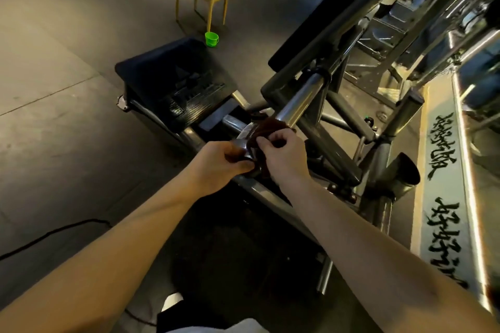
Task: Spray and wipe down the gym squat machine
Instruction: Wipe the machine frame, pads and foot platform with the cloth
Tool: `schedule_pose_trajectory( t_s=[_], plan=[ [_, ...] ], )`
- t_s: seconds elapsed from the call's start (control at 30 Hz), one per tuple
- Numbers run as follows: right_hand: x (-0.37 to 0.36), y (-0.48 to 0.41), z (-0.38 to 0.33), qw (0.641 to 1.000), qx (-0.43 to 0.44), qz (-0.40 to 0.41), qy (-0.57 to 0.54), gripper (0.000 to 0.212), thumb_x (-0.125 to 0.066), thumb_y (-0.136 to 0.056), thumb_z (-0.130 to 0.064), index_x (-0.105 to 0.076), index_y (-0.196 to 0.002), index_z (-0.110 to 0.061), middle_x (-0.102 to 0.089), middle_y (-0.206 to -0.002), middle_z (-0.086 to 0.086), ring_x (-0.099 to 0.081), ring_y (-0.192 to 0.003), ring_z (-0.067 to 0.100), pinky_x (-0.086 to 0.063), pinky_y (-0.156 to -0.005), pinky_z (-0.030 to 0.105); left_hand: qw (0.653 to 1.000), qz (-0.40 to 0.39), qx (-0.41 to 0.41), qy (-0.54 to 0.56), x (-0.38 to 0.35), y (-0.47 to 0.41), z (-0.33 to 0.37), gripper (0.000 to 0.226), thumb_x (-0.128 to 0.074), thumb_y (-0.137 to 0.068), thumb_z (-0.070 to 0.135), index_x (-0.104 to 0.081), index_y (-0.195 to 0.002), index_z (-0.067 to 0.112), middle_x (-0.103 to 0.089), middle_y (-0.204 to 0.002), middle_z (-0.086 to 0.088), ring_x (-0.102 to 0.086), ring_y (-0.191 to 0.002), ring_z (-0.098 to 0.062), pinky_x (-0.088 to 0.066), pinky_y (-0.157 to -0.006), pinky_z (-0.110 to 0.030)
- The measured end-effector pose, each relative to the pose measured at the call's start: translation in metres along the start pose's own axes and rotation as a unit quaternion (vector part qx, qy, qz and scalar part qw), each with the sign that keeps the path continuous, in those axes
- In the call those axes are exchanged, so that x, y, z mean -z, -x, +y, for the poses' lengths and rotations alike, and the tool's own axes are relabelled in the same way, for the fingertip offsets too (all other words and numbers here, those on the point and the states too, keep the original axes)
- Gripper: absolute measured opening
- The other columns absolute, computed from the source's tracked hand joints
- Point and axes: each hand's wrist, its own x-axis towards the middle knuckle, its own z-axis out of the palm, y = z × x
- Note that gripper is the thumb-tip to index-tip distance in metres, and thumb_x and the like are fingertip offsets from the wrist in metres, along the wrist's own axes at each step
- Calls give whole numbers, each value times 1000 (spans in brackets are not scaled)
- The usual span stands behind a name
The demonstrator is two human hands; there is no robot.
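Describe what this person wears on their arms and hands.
Nothing shows on either. The left hand and right hand are bare: no gloves, and no rings that can be made out. The left forearm and right forearm are uncovered down to the picture's edge, with no sleeve, watch or wristband in view.

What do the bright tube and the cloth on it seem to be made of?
Tube: polished, probably chromed steel; it mirrors the lights. Cloth: dark brown, soft fabric, perhaps microfibre; it bunches in folds between left hand and right hand.
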Motion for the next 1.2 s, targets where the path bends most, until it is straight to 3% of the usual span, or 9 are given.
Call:
schedule_pose_trajectory(
  t_s=[0.17, 0.4, 0.7, 0.77, 0.87, 0.93, 1.03, 1.13, 1.2],
  plan=[
    [3, -30, -27, 990, -101, 43, -85, 21, -67, -98, -28, -47, -105, -30, -55, -108, -3, -61, -99, 19, -59, -88, 47, 999, -13, 33, 5, 3, -4, 0, 30, -73, -93, 32, -69, -123, 31, -66, -103, 19, -62, -95, 2, -43, -79, -14],
    [-2, 19, -19, 993, -104, 5, -63, 30, -68, -97, -33, -48, -118, -38, -54, -118, -7, -61, -108, 21, -61, -86, 45, 998, -23, 31, 50, 2, -6, -7, 19, -74, -92, 25, -66, -102, 39, -68, -94, 19, -60, -82, 22, -45, -66, -5],
    [0, -31, -25, 986, -136, 51, -78, 30, -73, -93, -30, -49, -110, -33, -58, -119, 2, -63, -99, 22, -60, -72, 39, 996, -34, 38, 69, 7, -5, -4, 23, -75, -91, 27, -70, -113, 30, -70, -104, 12, -66, -95, 2, -48, -84, -17],
    [2, -48, -28, 990, -112, 68, -47, 33, -71, -95, -29, -49, -120, -31, -55, -128, 5, -61, -105, 23, -54, -66, 32, 996, -31, 43, 76, 7, -3, -5, 24, -75, -91, 28, -69, -114, 30, -70, -108, 10, -65, -102, -3, -49, -89, -23],
    [-5, -54, -24, 995, -8, 40, 93, 32, -62, -100, -27, -51, -130, -34, -42, -146, 5, -50, -129, 29, -56, -95, 49, 995, -28, 47, 82, 6, -3, -8, 28, -75, -90, 31, -68, -117, 28, -70, -110, 8, -66, -103, -6, -52, -95, -29],
    [-7, -45, -22, 983, 60, -20, 174, 31, -55, -104, -25, -57, -134, -32, -26, -163, 4, -25, -151, 35, -36, -117, 62, 995, -27, 43, 87, 4, -3, -10, 33, -75, -91, 31, -67, -122, 24, -70, -112, 8, -66, -104, -6, -53, -98, -32],
    [5, -31, -26, 945, 143, -137, 262, 32, -48, -107, -23, -63, -136, -26, -20, -170, -1, 2, -159, 23, -9, -127, 59, 995, -14, 37, 88, 2, -1, -11, 34, -75, -91, 31, -67, -122, 23, -70, -112, 9, -66, -103, -3, -54, -99, -33],
    [18, -18, -36, 892, 209, -226, 330, 31, -46, -108, -27, -66, -131, -31, -38, -161, -5, -19, -152, 15, -2, -127, 50, 997, 10, 35, 62, -2, 1, -11, 19, -75, -91, 34, -65, -106, 31, -70, -102, 9, -67, -93, -1, -56, -89, -28],
    [22, -24, -36, 864, 261, -261, 344, 29, -47, -107, -32, -69, -125, -35, -55, -138, -10, -36, -130, 5, -9, -123, 44, 998, 29, 40, 45, -4, 2, -9, 15, -76, -90, 36, -63, -97, 34, -71, -93, 10, -66, -84, 3, -52, -76, -20]
  ],
)
